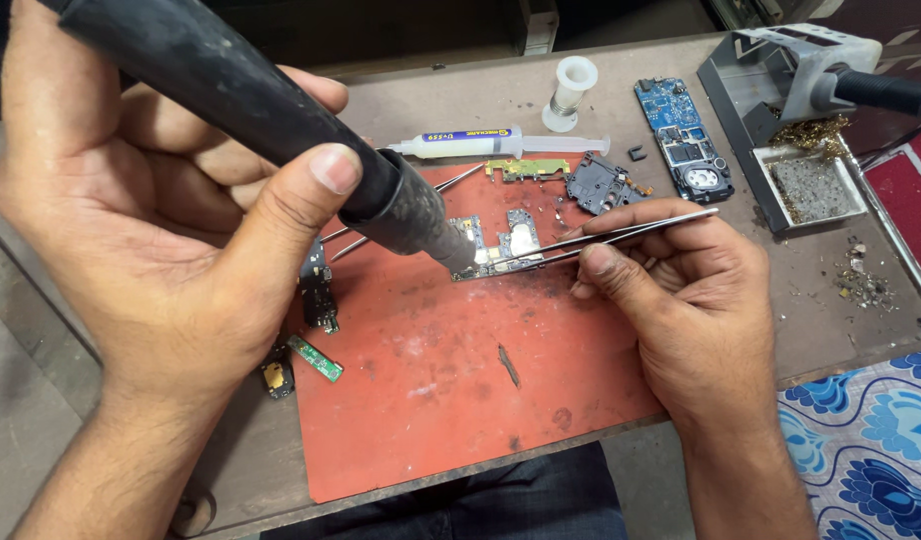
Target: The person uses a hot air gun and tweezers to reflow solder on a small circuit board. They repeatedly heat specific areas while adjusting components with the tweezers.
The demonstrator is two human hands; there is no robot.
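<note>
A person's left hand (151,210) is wrapped tight around a black hot-air handle (281,110), its nozzle aimed at a small circuit board (501,245) lying on the red mat (461,370) on the bench (821,300). The right hand (681,290) pinches steel tweezers (621,232), tips resting at the board's edge. The work seems to call for a steady, hovering nozzle and a light tweezer touch (a hard nudge could shift neighbouring parts). A flux syringe (481,143) lies just beyond the mat.
</note>
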